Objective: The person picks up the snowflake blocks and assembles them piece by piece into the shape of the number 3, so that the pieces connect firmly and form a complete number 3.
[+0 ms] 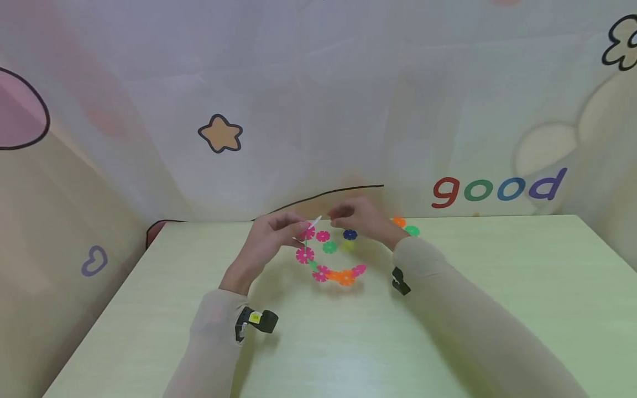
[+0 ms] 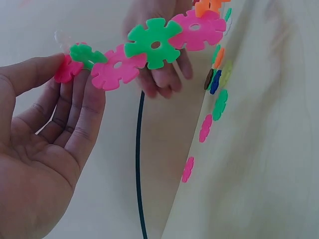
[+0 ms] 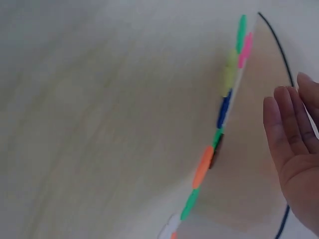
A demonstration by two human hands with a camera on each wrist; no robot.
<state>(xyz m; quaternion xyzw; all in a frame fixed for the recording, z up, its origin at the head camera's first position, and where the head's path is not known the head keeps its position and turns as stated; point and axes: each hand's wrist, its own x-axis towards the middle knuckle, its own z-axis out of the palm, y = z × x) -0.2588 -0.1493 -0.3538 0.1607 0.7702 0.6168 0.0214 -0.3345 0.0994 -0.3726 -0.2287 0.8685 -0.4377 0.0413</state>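
Operator: Head view. State both grips and the chain position.

Manual: The left hand pinches one end of the flower-disc chain; a pale disc projects at that tip. The chain curves out in front of the middle of the far edge of the bench. The right hand is near the held end.

Operator: Left wrist view. Which step is in hand?

Manual: Judged from the pose, lengthening the chain. The left grip is closed about the end pink disc. Whether the pale disc is fully slotted cannot be told.

Operator: Right wrist view. What does the next move call for?

Manual: The right grip is released, with nothing seen in it. Loose discs lie along the far edge. The next move probably calls for selecting one and aligning slot to slot, the left grip steadying the end.
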